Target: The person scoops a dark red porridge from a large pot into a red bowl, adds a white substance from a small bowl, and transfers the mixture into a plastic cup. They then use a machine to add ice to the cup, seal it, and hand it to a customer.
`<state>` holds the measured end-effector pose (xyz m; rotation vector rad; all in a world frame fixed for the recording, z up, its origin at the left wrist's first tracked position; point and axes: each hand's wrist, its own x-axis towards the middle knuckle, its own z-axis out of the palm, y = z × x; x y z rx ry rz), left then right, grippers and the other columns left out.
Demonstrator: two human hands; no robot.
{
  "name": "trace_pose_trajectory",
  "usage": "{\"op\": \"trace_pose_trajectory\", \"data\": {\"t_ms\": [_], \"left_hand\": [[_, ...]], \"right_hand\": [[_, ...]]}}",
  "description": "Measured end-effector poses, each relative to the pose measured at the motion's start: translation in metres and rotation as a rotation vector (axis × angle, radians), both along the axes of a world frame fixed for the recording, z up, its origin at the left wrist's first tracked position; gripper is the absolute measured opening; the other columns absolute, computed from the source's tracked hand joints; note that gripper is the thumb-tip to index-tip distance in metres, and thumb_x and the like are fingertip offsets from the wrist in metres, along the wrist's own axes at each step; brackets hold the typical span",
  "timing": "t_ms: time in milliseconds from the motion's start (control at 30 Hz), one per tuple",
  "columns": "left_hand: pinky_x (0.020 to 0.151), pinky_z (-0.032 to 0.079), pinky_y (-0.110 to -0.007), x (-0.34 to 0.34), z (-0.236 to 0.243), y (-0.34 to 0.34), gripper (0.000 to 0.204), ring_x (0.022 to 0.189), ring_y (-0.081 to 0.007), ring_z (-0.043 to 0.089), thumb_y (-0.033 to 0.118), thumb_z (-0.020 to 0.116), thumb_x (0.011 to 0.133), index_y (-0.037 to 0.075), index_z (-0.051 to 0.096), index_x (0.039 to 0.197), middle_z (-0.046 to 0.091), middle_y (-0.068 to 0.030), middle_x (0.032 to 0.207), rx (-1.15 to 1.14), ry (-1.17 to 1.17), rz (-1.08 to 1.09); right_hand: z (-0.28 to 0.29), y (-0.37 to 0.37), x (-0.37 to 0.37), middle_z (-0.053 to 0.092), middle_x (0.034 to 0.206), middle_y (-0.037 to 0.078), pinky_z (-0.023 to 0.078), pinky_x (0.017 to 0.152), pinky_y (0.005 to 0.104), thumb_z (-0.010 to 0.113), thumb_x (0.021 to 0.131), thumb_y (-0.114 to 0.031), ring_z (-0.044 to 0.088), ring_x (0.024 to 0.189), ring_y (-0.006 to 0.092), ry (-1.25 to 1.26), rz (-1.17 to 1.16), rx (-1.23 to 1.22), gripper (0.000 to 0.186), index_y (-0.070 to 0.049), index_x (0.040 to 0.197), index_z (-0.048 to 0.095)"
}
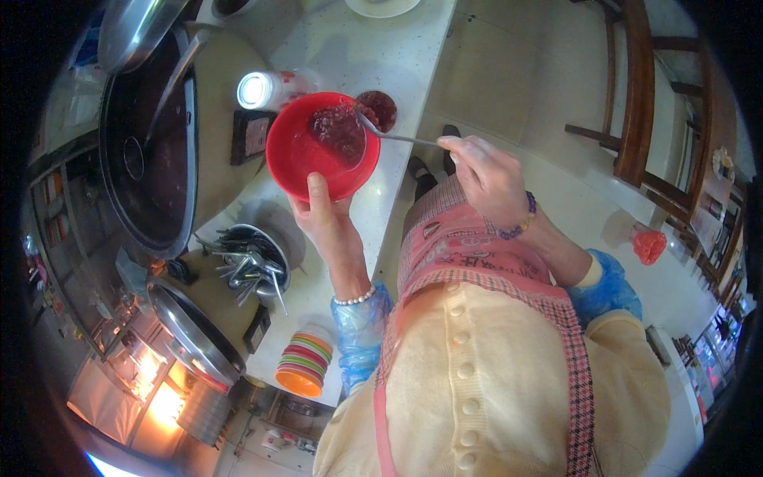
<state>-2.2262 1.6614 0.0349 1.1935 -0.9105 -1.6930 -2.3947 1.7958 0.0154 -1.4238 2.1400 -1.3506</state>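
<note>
My left hand (pixel 327 222) grips a red bowl (pixel 288 155) above the counter, its thumb over the near rim. Dark purplish, grainy food (pixel 340 131) lies inside, toward the bowl's right side. A metal spoon (pixel 409 141) is in my right hand (pixel 486 171), pinched near the handle's end. Its head reaches over the bowl's right rim, partly lost in the food. Beside that rim is a round container of dark purplish content (pixel 380 109), partly hidden by the bowl. Just behind the bowl a white-lidded jar (pixel 256 91) appears tipped in this view.
On the left a dark sink (pixel 191 159) is set into the speckled counter (pixel 306 258). A metal bowl of spoons (pixel 250 262) stands nearer me, as does a stack of coloured bowls (pixel 300 374). A large steel pan (pixel 199 334) sits left. Wooden furniture (pixel 636 95) stands right.
</note>
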Motion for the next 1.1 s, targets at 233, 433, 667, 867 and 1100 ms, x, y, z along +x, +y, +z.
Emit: {"op": "trace_pose_trajectory", "data": {"t_ms": [233, 433, 667, 867, 1100], "left_hand": [[0.091, 0.058, -0.042, 0.010, -0.007, 0.003, 0.052, 0.118, -0.0273, 0.059, 0.021, 0.062, 0.097, 0.006, 0.040, 0.142, 0.052, -0.0127, 0.137, 0.040, 0.049, 0.004], [0.093, 0.057, -0.042, 0.006, 0.002, 0.007, 0.052, 0.118, -0.0274, 0.059, 0.024, 0.061, 0.098, 0.007, 0.040, 0.142, 0.054, -0.0122, 0.135, 0.069, 0.027, 0.033], [0.093, 0.057, -0.041, 0.016, -0.005, 0.010, 0.052, 0.116, -0.0265, 0.060, 0.025, 0.061, 0.098, 0.006, 0.041, 0.142, 0.054, -0.0120, 0.134, 0.069, 0.027, 0.006], [0.093, 0.057, -0.040, 0.018, -0.005, 0.010, 0.052, 0.115, -0.0254, 0.061, 0.026, 0.062, 0.097, 0.006, 0.042, 0.141, 0.055, -0.0115, 0.134, 0.086, 0.055, -0.005], [0.094, 0.056, -0.041, 0.015, 0.002, 0.009, 0.051, 0.118, -0.0253, 0.059, 0.025, 0.061, 0.098, 0.006, 0.041, 0.142, 0.053, -0.0118, 0.135, 0.061, 0.075, 0.022]], "right_hand": [[0.002, 0.003, 0.003, 0.065, 0.084, 0.012, 0.053, 0.064, 0.0378, 0.060, 0.082, 0.005, 0.065, 0.071, 0.0299, -0.030, -0.029, -0.038, 0.028, -0.003, 0.108, 0.066], [-0.003, -0.004, 0.014, 0.065, 0.083, 0.012, 0.053, 0.064, 0.0380, 0.060, 0.082, 0.005, 0.064, 0.071, 0.0311, -0.015, 0.072, -0.044, 0.029, -0.004, 0.109, 0.065], [-0.005, 0.003, 0.004, 0.068, 0.087, 0.014, 0.053, 0.065, 0.0331, 0.060, 0.086, 0.001, 0.067, 0.072, 0.0264, -0.138, -0.038, -0.008, 0.024, -0.002, 0.109, 0.066], [0.002, -0.007, 0.004, 0.066, 0.082, 0.006, 0.053, 0.061, 0.0281, 0.056, 0.092, -0.005, 0.064, 0.064, 0.0117, -0.753, -0.141, 0.121, 0.023, 0.002, 0.112, 0.065], [0.002, -0.015, 0.002, 0.062, 0.082, 0.008, 0.058, 0.062, 0.0294, 0.056, 0.093, -0.006, 0.058, 0.060, 0.0111, -1.222, -0.182, 0.060, 0.025, 0.009, 0.113, 0.063]]}}
